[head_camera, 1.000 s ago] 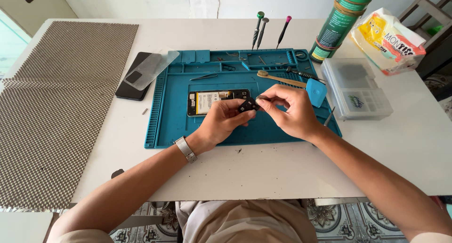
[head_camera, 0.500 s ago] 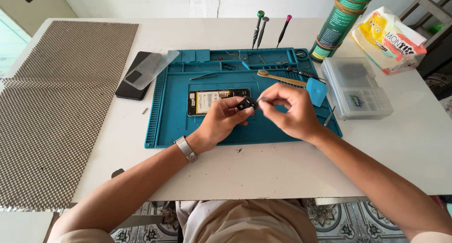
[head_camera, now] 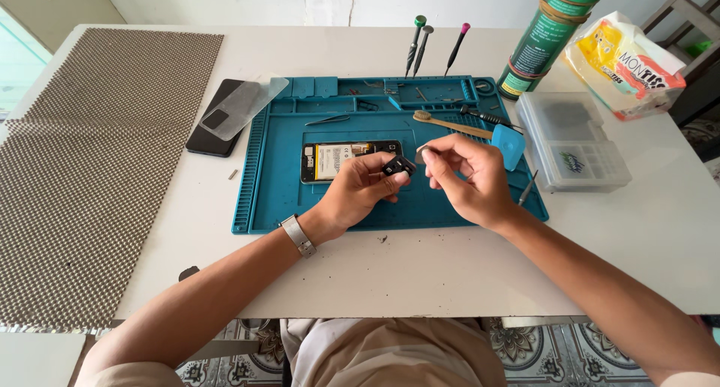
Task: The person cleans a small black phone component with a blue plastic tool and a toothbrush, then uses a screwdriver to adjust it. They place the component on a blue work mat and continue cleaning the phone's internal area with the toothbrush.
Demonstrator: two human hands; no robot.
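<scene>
Left hand (head_camera: 360, 192) pinches a small black component (head_camera: 398, 166) in its fingers, raised above the blue work mat (head_camera: 277, 199) beside the opened phone (head_camera: 349, 160). Right hand (head_camera: 469, 173) fingers close on what may be a thin pick (head_camera: 421, 153), angled toward the component for close work.

Loads of stuff sitting around: a green spray can (head_camera: 541, 38) standing at the table's far edge, a yellow snack bag (head_camera: 626, 64) lying beside it, a clear plastic parts box (head_camera: 574, 141) resting nearby, and a grey mesh mat (head_camera: 90, 162) covering the left side.
</scene>
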